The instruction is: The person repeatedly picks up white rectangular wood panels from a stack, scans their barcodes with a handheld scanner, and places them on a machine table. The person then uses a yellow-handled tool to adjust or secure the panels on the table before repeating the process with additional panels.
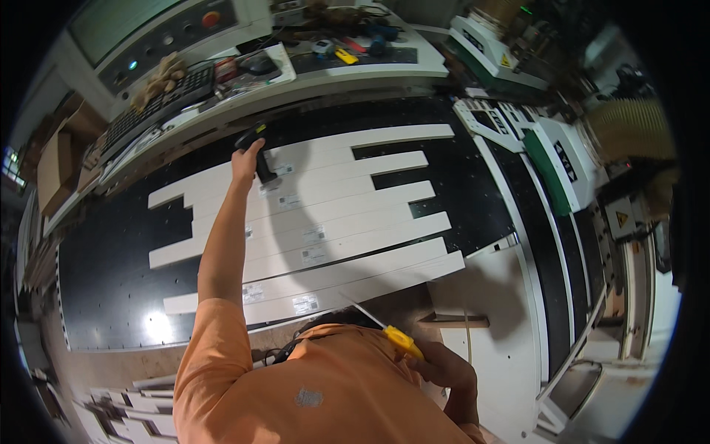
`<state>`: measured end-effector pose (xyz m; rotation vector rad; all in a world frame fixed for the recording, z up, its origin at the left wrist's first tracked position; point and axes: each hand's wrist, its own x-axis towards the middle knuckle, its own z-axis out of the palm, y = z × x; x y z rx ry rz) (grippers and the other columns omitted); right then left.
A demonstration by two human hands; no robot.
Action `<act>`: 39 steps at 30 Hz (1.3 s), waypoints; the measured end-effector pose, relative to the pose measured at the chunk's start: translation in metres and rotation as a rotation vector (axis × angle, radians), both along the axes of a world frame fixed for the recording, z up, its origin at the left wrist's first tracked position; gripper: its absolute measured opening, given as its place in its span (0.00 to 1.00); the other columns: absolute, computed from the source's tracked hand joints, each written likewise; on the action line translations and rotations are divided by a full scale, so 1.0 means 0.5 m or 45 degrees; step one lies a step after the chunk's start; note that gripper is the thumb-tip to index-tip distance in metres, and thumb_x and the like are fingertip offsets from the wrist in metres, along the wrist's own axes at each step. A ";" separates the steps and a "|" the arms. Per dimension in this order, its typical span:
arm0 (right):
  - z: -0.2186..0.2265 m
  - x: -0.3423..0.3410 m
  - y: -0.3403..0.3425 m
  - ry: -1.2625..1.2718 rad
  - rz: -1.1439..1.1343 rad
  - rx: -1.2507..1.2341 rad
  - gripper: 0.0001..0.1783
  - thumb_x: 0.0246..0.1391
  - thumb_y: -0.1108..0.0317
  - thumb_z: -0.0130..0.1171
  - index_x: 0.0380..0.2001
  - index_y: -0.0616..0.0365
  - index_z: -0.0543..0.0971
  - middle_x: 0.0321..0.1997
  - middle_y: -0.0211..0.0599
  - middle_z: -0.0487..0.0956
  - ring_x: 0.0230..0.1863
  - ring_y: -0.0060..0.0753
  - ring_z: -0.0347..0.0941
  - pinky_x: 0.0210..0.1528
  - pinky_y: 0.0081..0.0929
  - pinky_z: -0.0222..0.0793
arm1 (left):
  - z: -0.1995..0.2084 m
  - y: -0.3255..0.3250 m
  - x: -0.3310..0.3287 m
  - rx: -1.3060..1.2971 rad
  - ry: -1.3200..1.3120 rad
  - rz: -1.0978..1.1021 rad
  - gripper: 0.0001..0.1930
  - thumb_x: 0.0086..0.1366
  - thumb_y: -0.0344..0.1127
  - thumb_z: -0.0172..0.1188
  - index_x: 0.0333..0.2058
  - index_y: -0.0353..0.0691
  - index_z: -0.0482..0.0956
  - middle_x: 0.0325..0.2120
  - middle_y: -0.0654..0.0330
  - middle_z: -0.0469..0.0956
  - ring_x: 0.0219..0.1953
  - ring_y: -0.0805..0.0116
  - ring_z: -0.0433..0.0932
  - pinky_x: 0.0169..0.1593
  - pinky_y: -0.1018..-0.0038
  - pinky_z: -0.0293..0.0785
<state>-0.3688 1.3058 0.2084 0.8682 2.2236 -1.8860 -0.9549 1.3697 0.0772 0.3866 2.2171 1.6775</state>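
Outstretched, my left hand (245,164) grips a black scanner (262,164) over the white strips (355,216), which lie side by side on a black desk (118,274), some bearing labels (314,234); my right hand (442,365) holds a yellow tool (402,342), its thin shaft pointing their way.

— What sort of place is this?
— A workshop, with machinery. A control panel (161,46) carries a red push button (211,18), and a white machine housing (477,44) bears a yellow warning triangle (505,59).
— Anything besides the machines?
— Labelled white boards (336,214) lie across a broad black table (111,259), a thick ribbed hose (632,129) shows at the right, and hand tools (345,55) clutter the bench (431,72).
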 end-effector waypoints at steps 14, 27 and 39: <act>-0.251 0.041 0.127 0.016 -1.128 1.283 0.13 0.69 0.63 0.49 0.38 0.63 0.73 0.31 0.52 0.78 0.32 0.53 0.75 0.36 0.44 0.69 | -0.086 0.010 -0.004 0.279 -0.215 -0.123 0.26 0.58 0.46 0.68 0.42 0.24 0.82 0.31 0.58 0.80 0.33 0.68 0.77 0.40 0.71 0.72; -0.696 0.145 0.382 0.547 -2.263 -0.151 0.25 0.71 0.49 0.48 0.44 0.64 0.77 0.34 0.38 0.83 0.30 0.30 0.80 0.31 0.26 0.75 | -0.068 -0.051 0.020 0.421 -0.636 -0.078 0.21 0.66 0.49 0.61 0.49 0.40 0.75 0.34 0.52 0.86 0.30 0.65 0.81 0.33 0.68 0.80; -0.566 0.240 0.576 0.143 -1.953 1.176 0.18 0.69 0.58 0.54 0.40 0.67 0.77 0.38 0.47 0.80 0.40 0.38 0.75 0.44 0.37 0.71 | -0.027 -0.217 0.326 0.286 -0.476 0.043 0.16 0.67 0.45 0.60 0.32 0.35 0.78 0.32 0.52 0.83 0.35 0.67 0.80 0.38 0.73 0.75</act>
